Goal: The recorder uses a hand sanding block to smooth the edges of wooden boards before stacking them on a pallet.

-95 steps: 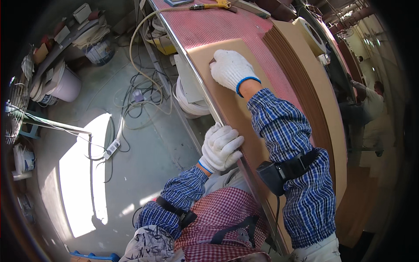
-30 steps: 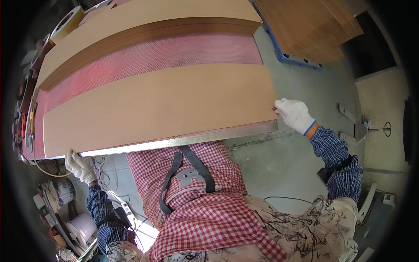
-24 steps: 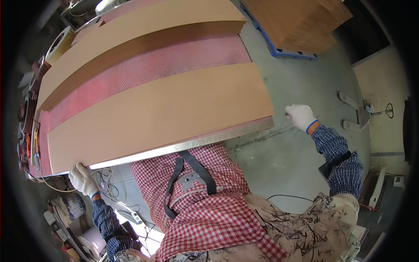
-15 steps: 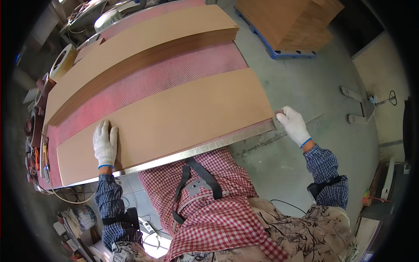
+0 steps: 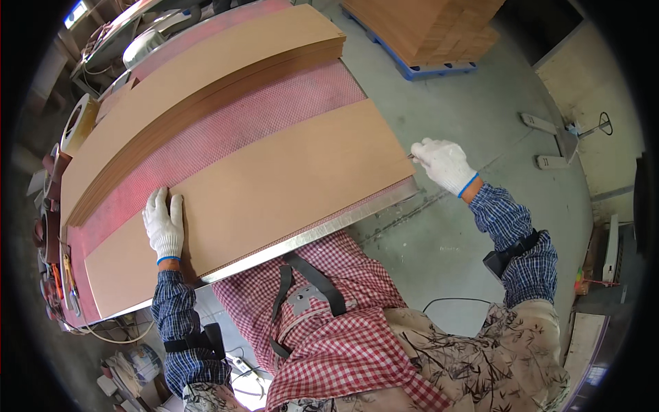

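A long, flat brown board lies along the near edge of the table. Flat on its left part rests my left hand, in a white knit glove, fingers stretched out and pressing the surface. My right hand, gloved the same way, is at the board's right end with its fingers closed. A small brownish piece pokes out of those fingers at the board's edge; its kind is mostly hidden by the glove. Behind the board a stack of similar brown boards sits on the red mesh-patterned table top.
A metal strip edges the table's front. Tape rolls and hand tools crowd its left end. On the floor, far right, brown boards are piled on a blue pallet. A pallet jack stands at right.
My right hand has moved up along the board's right end, away from the near corner, and turned over. My left hand stays flat on the board. The whole view has shifted slightly.
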### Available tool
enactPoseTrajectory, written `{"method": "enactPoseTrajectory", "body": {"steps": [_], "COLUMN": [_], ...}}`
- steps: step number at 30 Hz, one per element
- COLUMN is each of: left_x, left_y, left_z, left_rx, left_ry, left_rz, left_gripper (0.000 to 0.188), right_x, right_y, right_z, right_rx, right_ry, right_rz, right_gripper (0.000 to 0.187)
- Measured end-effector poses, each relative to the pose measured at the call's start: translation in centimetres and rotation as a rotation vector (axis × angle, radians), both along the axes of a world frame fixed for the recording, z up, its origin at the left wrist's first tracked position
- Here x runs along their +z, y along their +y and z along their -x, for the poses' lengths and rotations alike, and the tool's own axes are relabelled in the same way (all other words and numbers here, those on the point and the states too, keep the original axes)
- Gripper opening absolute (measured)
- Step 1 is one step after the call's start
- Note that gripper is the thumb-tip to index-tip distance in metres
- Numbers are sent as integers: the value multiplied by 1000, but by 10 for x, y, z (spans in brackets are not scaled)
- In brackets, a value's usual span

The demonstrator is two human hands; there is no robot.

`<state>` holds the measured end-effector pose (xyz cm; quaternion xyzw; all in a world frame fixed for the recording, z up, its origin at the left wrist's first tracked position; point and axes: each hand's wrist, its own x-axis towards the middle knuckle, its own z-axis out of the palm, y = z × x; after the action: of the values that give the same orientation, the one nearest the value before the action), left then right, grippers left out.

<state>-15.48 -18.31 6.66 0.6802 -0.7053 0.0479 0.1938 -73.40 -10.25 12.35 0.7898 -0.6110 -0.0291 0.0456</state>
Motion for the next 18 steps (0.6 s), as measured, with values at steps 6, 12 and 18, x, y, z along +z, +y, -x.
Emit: {"method": "enactPoseTrajectory", "body": {"steps": [6,12,18], "left_x": [-2,-1,4], "left_y": [-1,-1,0], "left_z": [-2,0,5], "left_rx": [-8,-9,-9], "left_ry": [-13,-7,-5], "left_rz": [10,29,30], "left_gripper": [51,49,48], "right_x": [5,6,8], "right_y": [-11,-21,-26], "right_z": [-9,-54,-107], "right_rx": [137,232,387], "right_ry": [45,3,-34], "right_rz": [-97,-171,-172], "right_gripper": [7,8,10]}}
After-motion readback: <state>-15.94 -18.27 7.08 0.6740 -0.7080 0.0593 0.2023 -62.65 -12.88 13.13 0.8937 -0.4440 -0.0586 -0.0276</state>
